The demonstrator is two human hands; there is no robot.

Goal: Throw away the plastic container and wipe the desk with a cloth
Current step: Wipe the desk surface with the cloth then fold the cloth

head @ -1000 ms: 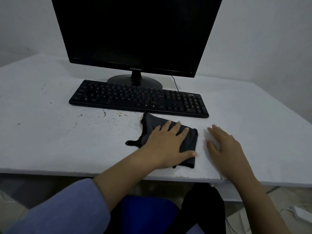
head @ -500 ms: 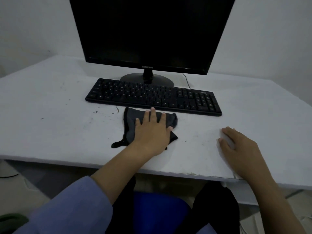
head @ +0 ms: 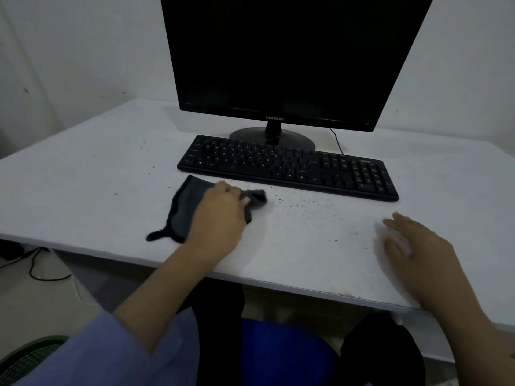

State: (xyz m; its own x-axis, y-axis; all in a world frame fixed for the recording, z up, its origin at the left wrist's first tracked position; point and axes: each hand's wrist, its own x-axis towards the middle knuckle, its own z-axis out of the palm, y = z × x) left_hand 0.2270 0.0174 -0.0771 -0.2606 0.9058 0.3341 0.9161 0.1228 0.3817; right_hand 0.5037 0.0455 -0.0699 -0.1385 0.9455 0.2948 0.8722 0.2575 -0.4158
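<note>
1. The cloth [head: 185, 207] is dark, thin and limp. It lies on the desk [head: 83, 190] near the front edge, left of centre, just in front of the keyboard [head: 287, 168] without touching it.
2. The left hand [head: 220, 218] lies on top of the cloth with its fingers curled, bunching the right end of the fabric into a wad. It looks like a loose pinch-and-press, though motion blur there makes the exact finger hold hard to read.
3. The right hand [head: 415, 246] rests flat near the front right corner, fingers spread and relaxed, holding nothing.
4. Handling: the cloth is light, soft and has no stiffness, so it folds and drags instead of sliding as a sheet. A thin tail trails off its near left corner toward the front edge.
5. Where to take hold: palm over the middle with fingers gathering the leading fold should keep it from rolling up. Gripping one corner would probably just trail it.
6. Dark crumbs [head: 301, 204] are scattered across the desk between the cloth and the right hand, below the keyboard's front edge, so wiping is likely not finished.
7. No plastic container is in view. That part is probably done, but these frames can't confirm it.
8. The monitor [head: 278, 59] stands behind the keyboard, toward the back edge.
</note>
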